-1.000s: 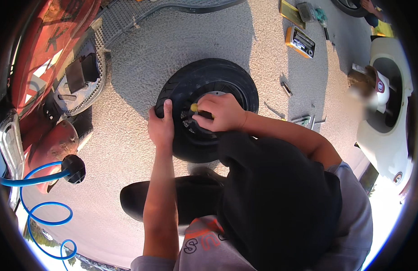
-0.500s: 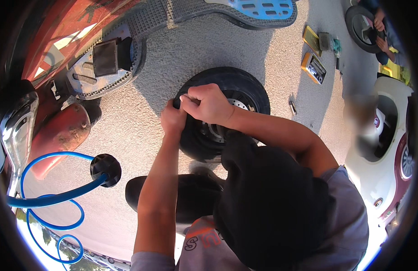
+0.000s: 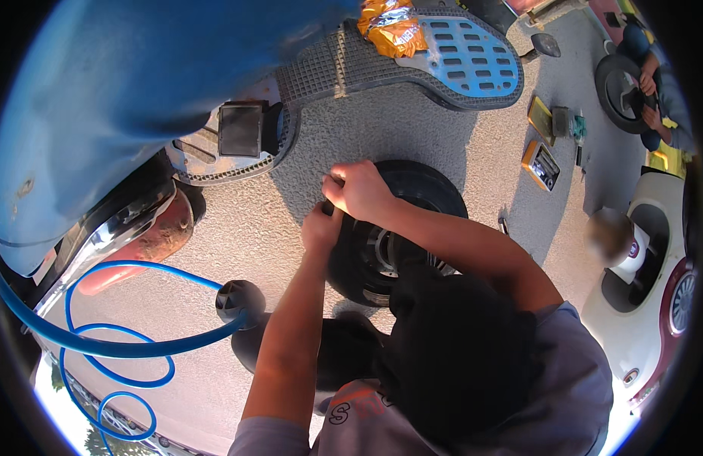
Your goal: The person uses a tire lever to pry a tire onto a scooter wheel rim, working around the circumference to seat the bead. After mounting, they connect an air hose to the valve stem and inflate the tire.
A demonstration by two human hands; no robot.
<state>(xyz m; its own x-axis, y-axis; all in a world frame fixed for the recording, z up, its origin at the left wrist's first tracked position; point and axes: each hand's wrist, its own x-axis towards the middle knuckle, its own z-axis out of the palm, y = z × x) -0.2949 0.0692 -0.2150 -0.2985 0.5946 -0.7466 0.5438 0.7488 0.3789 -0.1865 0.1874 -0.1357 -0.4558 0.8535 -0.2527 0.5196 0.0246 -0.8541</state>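
A black tyre (image 3: 437, 196) on a wheel lies flat on the ground in front of me. A drilled brake disc (image 3: 384, 247) shows at its hub. My left hand (image 3: 322, 229) is closed at the tyre's left edge. Just beyond it, my right hand (image 3: 361, 191) is also closed, over the far left part of the tyre. A small dark piece shows between the two fists, but I cannot make out what they grip. My right forearm and a black head covering (image 3: 465, 365) hide the near right side of the wheel.
A scooter footboard (image 3: 313, 72) with an orange wrapper (image 3: 393, 29) stretches along the far side. Coiled blue hose (image 3: 123, 349) hangs at left. A yellow-edged tool case (image 3: 541, 166) lies at right, near a white scooter body (image 3: 606, 311). Another person handles a tyre (image 3: 616, 91) far right.
The whole view has shifted, bringing a blue surface and the orange wrapper into sight. My right hand has moved slightly away from me relative to the tyre; both fists remain closed.
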